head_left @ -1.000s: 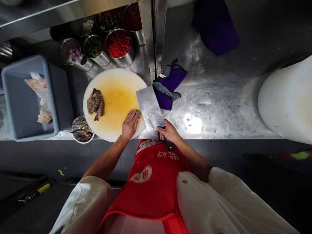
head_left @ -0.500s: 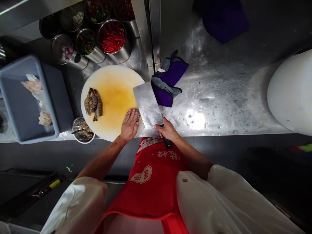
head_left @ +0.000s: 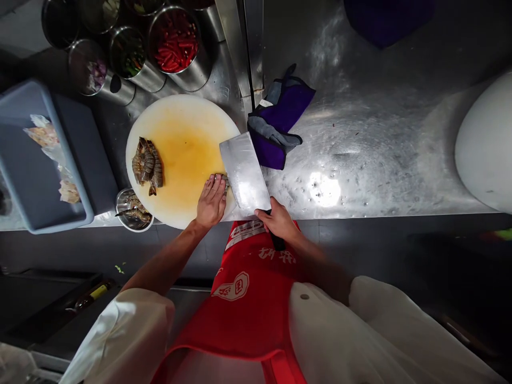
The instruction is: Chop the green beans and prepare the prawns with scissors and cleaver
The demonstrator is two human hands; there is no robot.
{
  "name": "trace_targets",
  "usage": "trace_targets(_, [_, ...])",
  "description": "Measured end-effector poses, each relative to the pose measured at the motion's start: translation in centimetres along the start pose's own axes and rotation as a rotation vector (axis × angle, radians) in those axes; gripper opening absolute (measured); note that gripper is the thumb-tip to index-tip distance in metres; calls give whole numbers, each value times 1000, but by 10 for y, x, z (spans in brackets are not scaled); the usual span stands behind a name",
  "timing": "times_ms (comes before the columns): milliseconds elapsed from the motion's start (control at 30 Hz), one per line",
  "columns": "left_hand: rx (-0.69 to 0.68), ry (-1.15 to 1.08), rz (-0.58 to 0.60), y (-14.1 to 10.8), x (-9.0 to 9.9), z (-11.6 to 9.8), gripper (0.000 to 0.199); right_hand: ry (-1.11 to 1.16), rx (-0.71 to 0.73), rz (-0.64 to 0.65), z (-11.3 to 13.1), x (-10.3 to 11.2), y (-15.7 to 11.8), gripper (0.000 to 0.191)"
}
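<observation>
My right hand (head_left: pixel 277 220) is wrapped round the black handle of a cleaver (head_left: pixel 247 173). The wide blade lies tilted over the right edge of a round white cutting board (head_left: pixel 182 213). My left hand (head_left: pixel 212 200) rests flat on the board, fingers stretched out and close together, covering most of a shrimp (head_left: pixel 225 180). Part of that shrimp shows between my fingertips and the blade; whether the edge touches it I cannot tell. Several whole shrimp (head_left: pixel 148 164) lie in a pile on the board's left side. More shrimp sit in a small metal bowl (head_left: pixel 140 230) beside the board.
A grey bin (head_left: pixel 88 213) with plastic bags inside stands at the left. Metal containers behind the board hold red chillies (head_left: pixel 176 48) and other chopped ingredients. Purple and grey cloth (head_left: pixel 276 122) lies right of the board. A large white round object (head_left: pixel 490 144) is far right.
The view has shifted slightly. The cleaver's handle end has dropped a little toward me with my right hand. My left hand stays flat over the shrimp.
</observation>
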State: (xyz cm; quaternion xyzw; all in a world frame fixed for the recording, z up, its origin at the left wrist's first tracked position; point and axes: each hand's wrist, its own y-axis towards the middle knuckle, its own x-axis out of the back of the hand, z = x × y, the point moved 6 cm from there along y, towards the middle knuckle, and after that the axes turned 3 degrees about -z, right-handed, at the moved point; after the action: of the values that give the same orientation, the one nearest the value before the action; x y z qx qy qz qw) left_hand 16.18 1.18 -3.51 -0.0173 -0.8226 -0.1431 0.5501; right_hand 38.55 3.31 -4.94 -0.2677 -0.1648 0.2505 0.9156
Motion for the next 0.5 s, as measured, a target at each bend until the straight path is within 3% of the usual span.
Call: trace_targets(500, [-5, -6, -33, 2, 1, -3, 59, -6, 12, -17, 5, 1, 2, 24])
